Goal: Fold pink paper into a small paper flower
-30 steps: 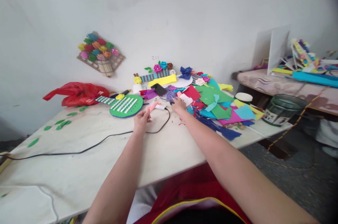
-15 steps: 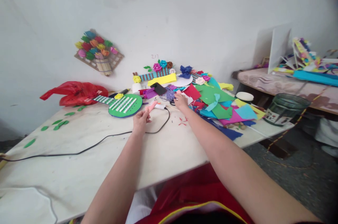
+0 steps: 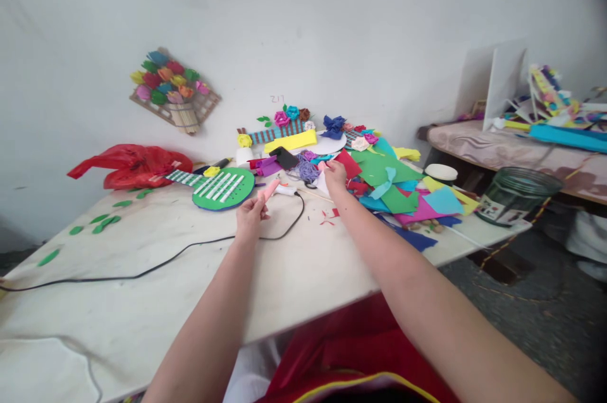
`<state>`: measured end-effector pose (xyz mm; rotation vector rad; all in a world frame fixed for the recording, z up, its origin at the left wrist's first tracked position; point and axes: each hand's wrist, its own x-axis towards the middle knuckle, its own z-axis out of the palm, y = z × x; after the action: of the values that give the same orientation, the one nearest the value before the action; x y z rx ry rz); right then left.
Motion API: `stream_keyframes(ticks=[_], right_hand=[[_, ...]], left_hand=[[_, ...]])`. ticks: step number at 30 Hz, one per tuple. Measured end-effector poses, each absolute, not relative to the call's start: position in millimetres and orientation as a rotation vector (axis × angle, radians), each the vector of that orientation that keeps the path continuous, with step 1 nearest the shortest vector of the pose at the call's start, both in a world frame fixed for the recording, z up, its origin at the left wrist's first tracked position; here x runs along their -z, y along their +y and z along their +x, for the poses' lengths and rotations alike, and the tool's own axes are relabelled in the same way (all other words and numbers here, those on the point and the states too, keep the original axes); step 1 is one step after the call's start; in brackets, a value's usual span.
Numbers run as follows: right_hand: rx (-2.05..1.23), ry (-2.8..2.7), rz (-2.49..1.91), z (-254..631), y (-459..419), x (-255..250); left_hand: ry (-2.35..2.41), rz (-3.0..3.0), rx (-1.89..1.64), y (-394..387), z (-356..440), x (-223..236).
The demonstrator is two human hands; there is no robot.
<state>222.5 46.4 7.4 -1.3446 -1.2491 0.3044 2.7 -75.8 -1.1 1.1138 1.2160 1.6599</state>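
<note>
My left hand [image 3: 250,216] is closed on a folded strip of pink crepe paper [image 3: 270,190], which sticks up from thumb and fingers. Just beyond it lies a white corded tool [image 3: 286,190], seemingly a glue gun, with a black cable. My right hand [image 3: 336,176] reaches to the near side of the paper pile, its fingertips at a small piece of pink paper [image 3: 322,166]. White paper [image 3: 321,183] lies under that hand, and a dark looped handle [image 3: 310,186] is to its left. Purple shredded paper [image 3: 307,170] is behind.
A green paper guitar [image 3: 224,189] and red plastic bag [image 3: 142,166] are at left, with green paper leaves [image 3: 107,223]. Coloured paper sheets [image 3: 386,169] spread at right, near a glass jar [image 3: 515,197]. The black cable [image 3: 165,259] crosses the table. A phone [image 3: 284,158] lies behind.
My right hand has moved from beside the dark handle to the right and slightly farther back, to the pink paper. Red scraps are uncovered. The left hand keeps its pink strip.
</note>
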Motion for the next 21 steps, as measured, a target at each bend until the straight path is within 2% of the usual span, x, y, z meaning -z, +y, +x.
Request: stream_keyframes(ticks=[12,21], right_hand=[[0.051,-2.297,-1.478,181,41,-17],[0.146,-2.274,-1.865,176,60,-12]], left_hand=[[1.233,1.067,-1.728,-77,2,0],[1.228,1.064,-1.721,-74,1,2]])
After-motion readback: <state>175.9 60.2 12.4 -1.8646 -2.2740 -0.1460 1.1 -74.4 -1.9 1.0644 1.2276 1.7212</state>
